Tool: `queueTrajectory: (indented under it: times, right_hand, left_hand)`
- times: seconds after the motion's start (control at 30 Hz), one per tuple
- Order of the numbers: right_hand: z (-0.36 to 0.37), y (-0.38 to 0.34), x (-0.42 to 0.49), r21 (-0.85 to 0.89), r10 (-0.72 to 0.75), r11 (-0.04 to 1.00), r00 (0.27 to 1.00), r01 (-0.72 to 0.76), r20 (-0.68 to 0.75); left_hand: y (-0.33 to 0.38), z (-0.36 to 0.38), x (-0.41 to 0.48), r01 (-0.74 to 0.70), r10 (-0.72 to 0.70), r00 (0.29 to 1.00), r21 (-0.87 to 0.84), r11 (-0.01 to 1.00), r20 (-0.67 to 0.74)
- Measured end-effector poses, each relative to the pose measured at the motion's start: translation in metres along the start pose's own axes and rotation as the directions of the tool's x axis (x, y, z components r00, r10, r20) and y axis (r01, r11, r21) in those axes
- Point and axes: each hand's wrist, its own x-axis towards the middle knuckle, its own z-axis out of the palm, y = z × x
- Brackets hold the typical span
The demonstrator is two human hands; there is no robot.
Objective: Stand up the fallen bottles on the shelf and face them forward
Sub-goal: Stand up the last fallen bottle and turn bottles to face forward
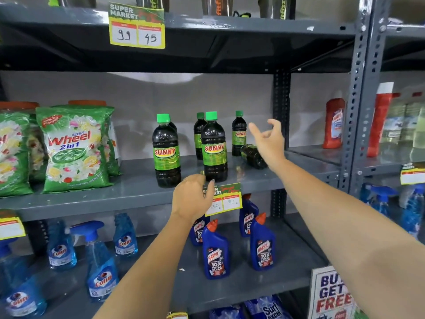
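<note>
Grey metal shelving fills the aisle, and the middle shelf (138, 189) carries the dark Sunny bottles with green caps, next to green Wheel detergent packets (73, 148) on the left. Most of the bottles already stand: one at the front left (166, 150) and one at the front middle (214, 147) show their labels forward, and two more stand behind them. One fallen bottle (253, 155) lies on its side toward the right of the group, its base pointing out toward the aisle and its neck hidden behind the person's arm (I cannot see its cap from here). The right hand (268, 140) hangs in the air just above and beside that fallen bottle, fingers loosely spread and grasping nothing. The left hand (192, 199) is lower, at the shelf's front edge just before the middle bottle, fingers curled inward; it appears to hold nothing, though its fingertips are turned away from view. A yellow price tag (226, 199) hangs from the edge beside it. I would judge the step in hand to be the reach for the last bottle lying down. The next move calls for the right hand to close round the bottle's body, tip it up onto its base without knocking the upright one just behind it (239, 134), then turn it until the Sunny label faces the aisle.
</note>
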Motion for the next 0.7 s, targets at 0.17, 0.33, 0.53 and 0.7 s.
queueTrajectory:
  times: [0.17, 0.33, 0.53, 0.7]
  right_hand:
    - [-0.017, 0.035, 0.042, -0.274, 0.052, 0.961, 0.998, -0.044, 0.021]
    - [-0.023, 0.053, 0.066, -0.447, 0.300, 0.880, 0.918, -0.162, 0.258]
    - [-0.020, 0.052, 0.085, -0.528, 0.492, 0.816, 0.763, -0.237, 0.419]
    - [-0.007, 0.053, 0.090, -0.460, 0.506, 0.842, 0.709, -0.282, 0.491]
  left_hand:
    - [0.033, 0.000, 0.001, -0.204, 0.195, 0.929, 0.004, 0.979, -0.316]
    - [0.112, 0.036, 0.021, -0.281, 0.280, 0.960, 0.052, 0.958, 0.018]
    - [0.153, 0.083, 0.015, -0.085, 0.044, 0.986, 0.260, 0.962, 0.163]
    - [0.145, 0.089, 0.000, -0.120, 0.091, 0.989, 0.267, 0.956, 0.121]
